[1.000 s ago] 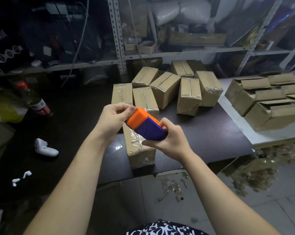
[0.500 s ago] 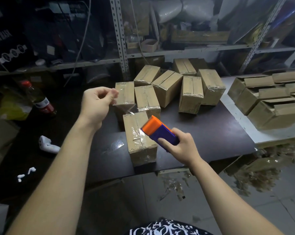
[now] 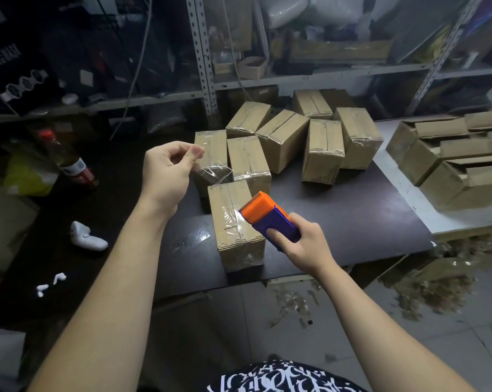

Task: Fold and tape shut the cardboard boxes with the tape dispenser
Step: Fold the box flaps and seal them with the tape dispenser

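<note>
Pinching clear tape strip [image 3: 212, 172] in left hand [image 3: 168, 171], right hand [image 3: 299, 246] gripping orange-and-purple plastic tape dispenser [image 3: 267, 219]: strip may twist, self-stick, miss brown cardboard box [image 3: 231, 222] seam.

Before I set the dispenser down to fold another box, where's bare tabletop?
Widest: dark table right of the near box, in front of the taped boxes, up to the white table. Smaller patch left of that box, toward the earbud case. Crowded: back row and white table's open boxes.

The nearest box [image 3: 233, 222] lay on the table [image 3: 352, 222]. Your right hand [image 3: 304, 244] held the tape dispenser [image 3: 270, 219] at its right edge; taped boxes [image 3: 281, 137] stood behind it, open boxes [image 3: 451, 154] well right, a bottle [image 3: 69, 159] far left.
</note>
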{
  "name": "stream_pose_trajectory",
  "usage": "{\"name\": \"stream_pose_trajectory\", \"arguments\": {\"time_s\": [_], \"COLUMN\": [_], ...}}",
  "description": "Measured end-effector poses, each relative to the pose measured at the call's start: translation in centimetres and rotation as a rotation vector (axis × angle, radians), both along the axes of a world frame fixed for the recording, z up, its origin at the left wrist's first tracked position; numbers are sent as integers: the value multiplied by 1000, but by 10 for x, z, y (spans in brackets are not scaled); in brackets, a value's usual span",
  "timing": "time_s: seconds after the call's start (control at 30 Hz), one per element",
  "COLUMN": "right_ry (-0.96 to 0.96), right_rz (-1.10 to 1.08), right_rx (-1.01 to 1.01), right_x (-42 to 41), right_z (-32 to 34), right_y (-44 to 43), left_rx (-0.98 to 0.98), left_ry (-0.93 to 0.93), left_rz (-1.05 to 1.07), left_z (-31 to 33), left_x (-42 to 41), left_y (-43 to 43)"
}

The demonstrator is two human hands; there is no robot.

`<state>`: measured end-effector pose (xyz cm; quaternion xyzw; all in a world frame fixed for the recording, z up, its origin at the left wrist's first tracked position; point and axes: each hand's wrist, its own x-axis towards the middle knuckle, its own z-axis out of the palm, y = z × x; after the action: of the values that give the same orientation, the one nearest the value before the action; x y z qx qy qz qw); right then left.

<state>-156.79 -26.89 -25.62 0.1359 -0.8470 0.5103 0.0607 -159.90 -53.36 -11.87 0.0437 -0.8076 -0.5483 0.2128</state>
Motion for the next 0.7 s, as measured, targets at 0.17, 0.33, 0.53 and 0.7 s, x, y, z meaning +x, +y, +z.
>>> {"name": "stream_pose_trajectory", "arguments": {"time_s": [0.17, 0.33, 0.53, 0.7], "right_ry": [-146, 0, 25, 51], "right_rz": [-29, 7, 45, 45], "right_rx": [-137, -74, -48, -10], "right_x": [-4, -5, 0, -2], "right_z": [-5, 1, -5, -4], "right_y": [3, 3, -1, -3], "left_rx": [-213, 30, 106, 102], "left_ry": [32, -18, -185, -185], "left_rz": [-122, -33, 70, 146], "left_z": [9, 8, -10, -24], "left_x": [4, -12, -24, -30], "left_y": [1, 0, -7, -11]}}
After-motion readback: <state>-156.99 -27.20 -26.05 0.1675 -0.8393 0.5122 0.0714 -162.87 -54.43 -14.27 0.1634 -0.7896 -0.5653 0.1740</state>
